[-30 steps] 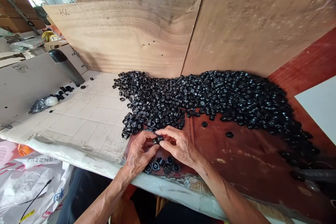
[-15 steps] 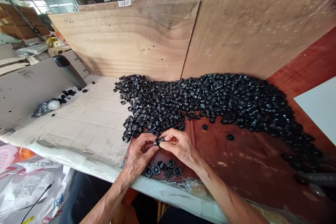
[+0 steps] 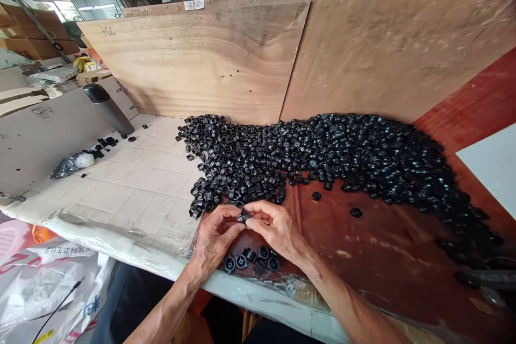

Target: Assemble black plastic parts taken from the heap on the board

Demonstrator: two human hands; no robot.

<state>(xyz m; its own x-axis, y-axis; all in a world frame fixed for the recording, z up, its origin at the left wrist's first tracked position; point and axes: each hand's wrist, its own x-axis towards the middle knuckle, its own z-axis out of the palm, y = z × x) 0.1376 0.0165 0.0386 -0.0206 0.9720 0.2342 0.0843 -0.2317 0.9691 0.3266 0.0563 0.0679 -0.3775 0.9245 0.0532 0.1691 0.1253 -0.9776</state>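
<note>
Our left hand and right hand both pinch a small black plastic part between them; matching parts sit just below the grip, a heap of black parts just beyond it.

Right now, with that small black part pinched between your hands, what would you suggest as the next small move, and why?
I'd probably set the small black plastic part down with the small group of black parts just below it. Your left hand and right hand both pinch it, and that group lies closer and apart from the large black heap.
</note>
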